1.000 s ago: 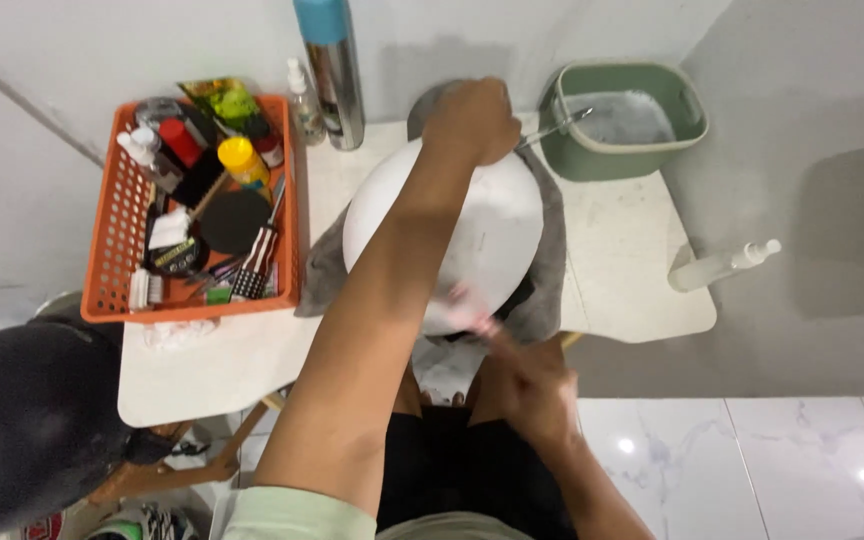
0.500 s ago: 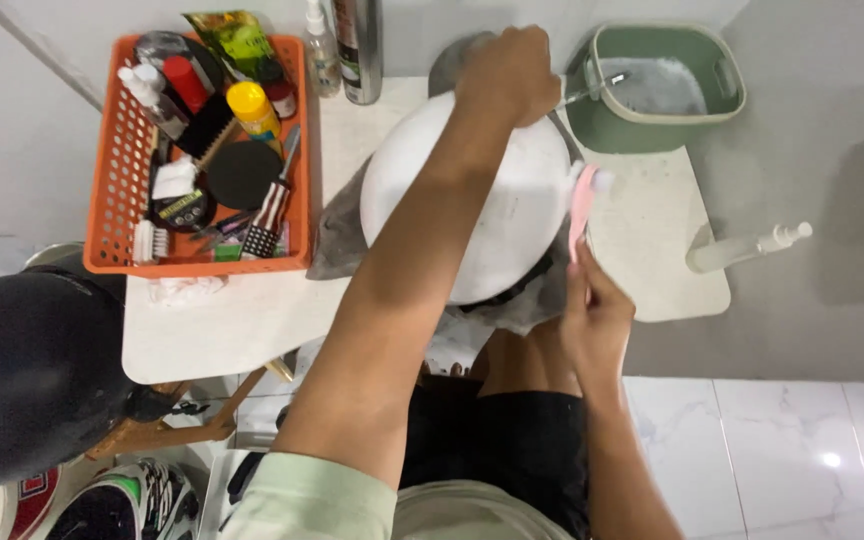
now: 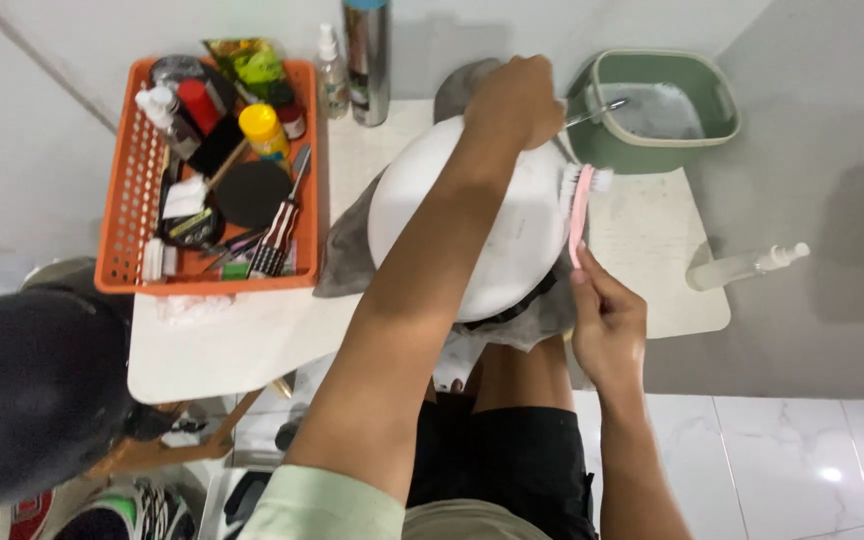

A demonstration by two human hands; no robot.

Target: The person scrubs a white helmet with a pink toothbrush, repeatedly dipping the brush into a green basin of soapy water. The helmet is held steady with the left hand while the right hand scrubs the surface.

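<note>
Now right hand [image 3: 607,335] has raised the pink brush [image 3: 579,210] to the white helmet [image 3: 472,225] side, left hand [image 3: 514,100] gripping its top, so scrubbing moves there.

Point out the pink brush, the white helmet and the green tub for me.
pink brush [image 3: 579,212], head view, on the middle of its handle
white helmet [image 3: 512,240], head view, on its bare shell
green tub [image 3: 717,92], head view, on its right rim

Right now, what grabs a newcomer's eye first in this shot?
The big white helmet at the centre of the small white table, steadied on top by the left hand. Next, the pink brush in the right hand's grip, bristles at the helmet's right edge. Then the orange basket of bottles and tools at left, and the green tub behind.
</note>
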